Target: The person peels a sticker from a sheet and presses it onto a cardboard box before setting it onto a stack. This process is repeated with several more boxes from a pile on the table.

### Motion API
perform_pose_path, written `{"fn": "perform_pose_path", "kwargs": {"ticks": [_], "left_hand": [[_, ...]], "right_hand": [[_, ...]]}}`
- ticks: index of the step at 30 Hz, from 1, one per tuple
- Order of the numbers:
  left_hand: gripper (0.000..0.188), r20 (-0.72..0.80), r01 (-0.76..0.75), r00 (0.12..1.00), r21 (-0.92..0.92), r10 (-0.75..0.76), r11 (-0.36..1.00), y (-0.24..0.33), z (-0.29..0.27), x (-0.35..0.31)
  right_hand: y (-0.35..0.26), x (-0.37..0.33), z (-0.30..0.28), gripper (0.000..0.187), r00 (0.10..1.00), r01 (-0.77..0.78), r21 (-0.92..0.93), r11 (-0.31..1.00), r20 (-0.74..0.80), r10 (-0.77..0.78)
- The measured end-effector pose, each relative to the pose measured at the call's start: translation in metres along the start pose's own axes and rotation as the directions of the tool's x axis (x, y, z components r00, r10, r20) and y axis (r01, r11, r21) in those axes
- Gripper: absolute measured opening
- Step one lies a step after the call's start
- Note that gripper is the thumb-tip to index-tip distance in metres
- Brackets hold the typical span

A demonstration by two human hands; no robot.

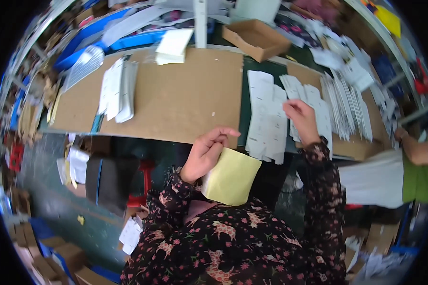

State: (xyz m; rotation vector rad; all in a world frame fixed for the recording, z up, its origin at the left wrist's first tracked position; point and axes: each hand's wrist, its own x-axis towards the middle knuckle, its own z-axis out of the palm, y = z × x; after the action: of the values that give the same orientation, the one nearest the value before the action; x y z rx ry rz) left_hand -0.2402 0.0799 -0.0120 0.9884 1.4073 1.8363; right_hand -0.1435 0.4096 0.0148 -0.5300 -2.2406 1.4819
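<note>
"Holding anything?"
"Left grip (205,153) has the yellow pad (232,177), near the chest (223,244). Right grip (304,121), by the cards (265,116): can't tell."
"Progress?"
"Probably midway: left stack (119,92) done, right piles (345,105) remaining."

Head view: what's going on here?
A person at a cardboard-covered table holds a yellow pad in the left hand, off the table's near edge. The right hand, fingers curled, is over flat white pieces; whether it touches them is unclear. More white pieces stand bundled at the table's left, and pale yellow sheets lie near its far edge.
</note>
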Motion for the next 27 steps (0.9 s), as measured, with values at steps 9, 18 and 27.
{"fn": "perform_pose_path", "kwargs": {"ticks": [9,18,27], "left_hand": [[0.028,0.01,-0.151,0.978,0.72,0.207,0.677,-0.019,0.059,0.057],[0.035,0.034,-0.059,0.998,0.836,0.055,0.546,-0.038,0.059,0.065],[0.036,0.057,-0.08,0.997,0.827,0.057,0.557,-0.037,0.052,0.071]], "right_hand": [[0.023,0.051,0.011,0.021,0.994,0.071,-0.184,0.98,0.1,-0.053],[0.051,0.092,0.033,0.022,0.988,0.024,-0.343,0.939,0.152,0.03],[0.057,0.101,0.04,0.022,0.985,0.008,-0.359,0.933,0.164,0.055]]}}
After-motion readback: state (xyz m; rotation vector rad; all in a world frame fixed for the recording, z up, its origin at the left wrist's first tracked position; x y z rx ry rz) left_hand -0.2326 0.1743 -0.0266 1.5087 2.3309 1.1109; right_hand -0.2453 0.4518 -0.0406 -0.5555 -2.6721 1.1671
